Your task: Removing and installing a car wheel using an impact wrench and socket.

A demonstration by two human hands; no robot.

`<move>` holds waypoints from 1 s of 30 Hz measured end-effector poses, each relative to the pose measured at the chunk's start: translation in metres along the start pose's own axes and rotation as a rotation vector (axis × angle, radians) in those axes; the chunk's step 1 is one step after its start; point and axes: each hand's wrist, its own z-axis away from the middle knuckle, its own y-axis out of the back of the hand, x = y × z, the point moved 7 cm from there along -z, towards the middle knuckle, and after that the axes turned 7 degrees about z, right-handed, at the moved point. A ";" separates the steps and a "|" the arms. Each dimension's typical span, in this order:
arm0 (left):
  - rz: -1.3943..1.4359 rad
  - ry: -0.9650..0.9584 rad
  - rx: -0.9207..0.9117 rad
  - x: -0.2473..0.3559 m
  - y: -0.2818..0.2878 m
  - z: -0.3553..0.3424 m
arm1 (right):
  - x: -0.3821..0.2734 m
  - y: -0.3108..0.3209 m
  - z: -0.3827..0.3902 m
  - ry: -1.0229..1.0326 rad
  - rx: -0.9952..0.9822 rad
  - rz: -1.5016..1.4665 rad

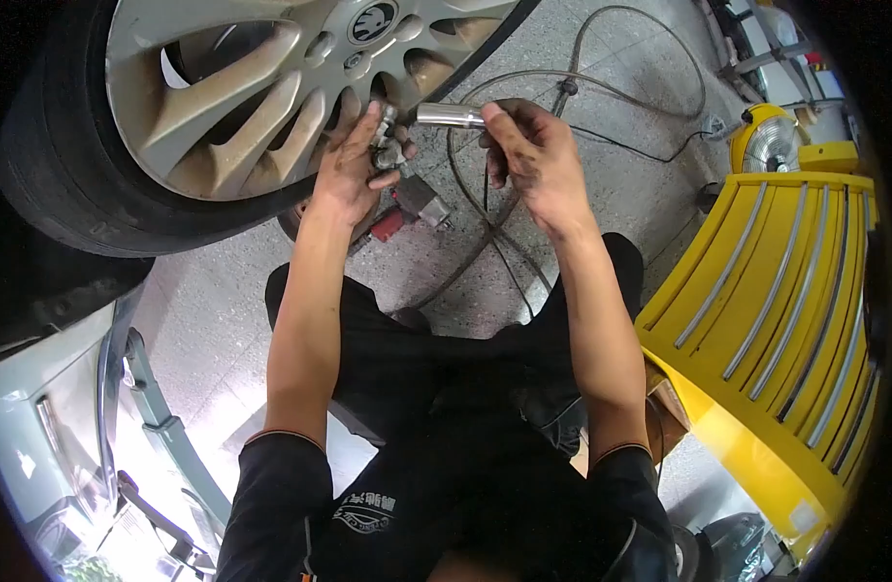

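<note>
My left hand (349, 165) is closed round several metal wheel bolts (389, 153), which stick out on its thumb side; some are partly hidden by the fingers. It sits just in front of the alloy wheel (292, 101), near the lower spokes. My right hand (541, 160) grips a long chrome socket (446, 115) between thumb and fingers. The socket lies nearly level, and its free end points at the bolts with a small gap between. Smudges of dark grease mark the right hand. Below the hands, an impact wrench (419, 204) in grey and red lies on the floor.
A black hose (583, 78) loops over the speckled floor (523, 48). To the right stand a yellow tool cart (717, 276) with ribbed top and a yellow fan (768, 145). A grey lift arm (164, 427) and a car body panel (48, 388) are at the left.
</note>
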 end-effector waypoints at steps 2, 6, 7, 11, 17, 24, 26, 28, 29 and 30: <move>-0.045 0.030 0.026 -0.009 -0.006 0.001 | -0.001 0.007 0.002 0.014 0.008 -0.012; 0.064 0.098 0.092 -0.010 -0.005 -0.003 | 0.006 -0.005 0.007 0.016 0.050 -0.026; 0.037 0.114 0.026 -0.009 -0.010 -0.004 | 0.007 -0.005 0.005 0.021 0.046 -0.024; -0.012 0.166 -0.160 -0.009 -0.023 -0.001 | 0.007 0.007 -0.001 0.015 0.022 -0.013; -0.170 0.179 -0.452 -0.004 -0.042 0.011 | 0.003 0.020 -0.006 -0.022 -0.202 0.063; -0.527 0.175 -0.421 -0.013 -0.043 0.014 | 0.049 0.013 -0.002 -0.265 -0.313 0.080; -0.539 0.170 -0.385 -0.016 -0.041 0.013 | 0.061 0.010 0.003 -0.329 -0.285 -0.085; -0.540 0.162 -0.355 -0.017 -0.039 0.009 | 0.067 0.004 0.010 -0.310 -0.266 -0.193; -0.376 0.213 -0.279 -0.018 -0.034 0.006 | 0.066 0.002 0.010 -0.291 -0.217 -0.273; -0.209 0.259 -0.213 -0.019 -0.031 0.004 | 0.067 -0.002 0.011 -0.307 -0.215 -0.281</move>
